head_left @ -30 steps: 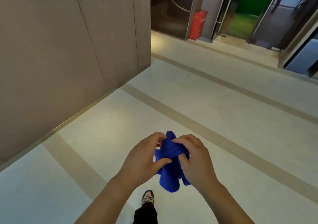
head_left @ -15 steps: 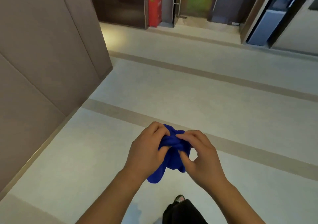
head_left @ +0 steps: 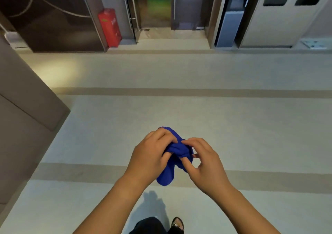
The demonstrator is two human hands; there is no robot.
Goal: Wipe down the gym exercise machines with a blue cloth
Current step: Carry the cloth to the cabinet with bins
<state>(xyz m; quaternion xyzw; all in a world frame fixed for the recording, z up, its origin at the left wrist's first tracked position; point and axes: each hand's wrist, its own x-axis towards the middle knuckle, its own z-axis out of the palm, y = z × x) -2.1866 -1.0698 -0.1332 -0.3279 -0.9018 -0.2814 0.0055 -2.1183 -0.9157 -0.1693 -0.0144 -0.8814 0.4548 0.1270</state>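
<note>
A bunched blue cloth (head_left: 177,150) hangs between both hands in front of me, above the pale floor. My left hand (head_left: 150,157) grips its left side with fingers curled over the top. My right hand (head_left: 203,162) pinches its right side with thumb and fingertips. The cloth's lower end (head_left: 165,177) dangles below the hands. No exercise machine is in view.
A brown panelled wall corner (head_left: 32,111) juts in on the left. Ahead stand a red fire extinguisher box (head_left: 109,27), an open doorway (head_left: 158,5), a grey upright unit (head_left: 231,18) and a beige bin cabinet with two slots (head_left: 287,14). My foot in a patterned shoe (head_left: 177,224) shows below.
The view has swung right, so the wall slid left and the doorway and bin cabinet came into sight. Both hands kept working the cloth into a tighter bunch.
</note>
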